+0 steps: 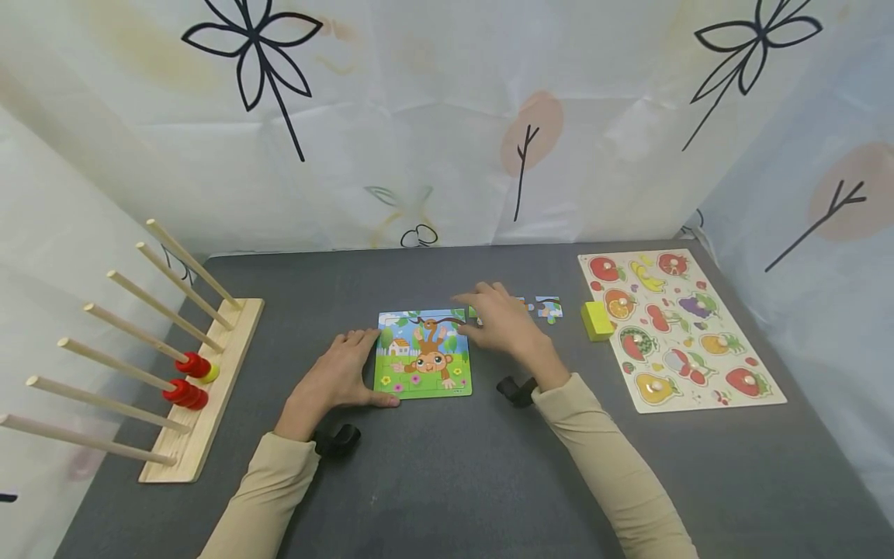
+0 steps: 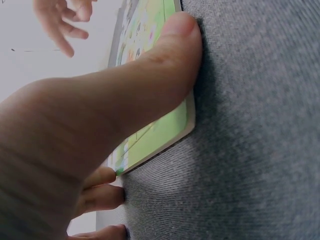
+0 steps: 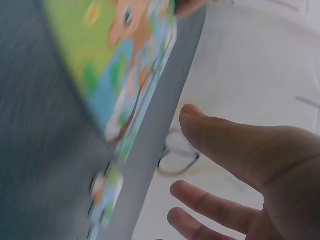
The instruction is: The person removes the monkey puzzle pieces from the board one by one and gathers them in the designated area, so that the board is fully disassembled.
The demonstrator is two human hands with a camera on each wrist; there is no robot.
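Head view: left hand, loosely spread, touches one flat monkey puzzle at table centre; right hand is relaxed at its far right corner. One wooden stand, seven round rods; one yellow block.

Left wrist: extended thumb against the puzzle's near edge.

Right wrist: hand open, empty.
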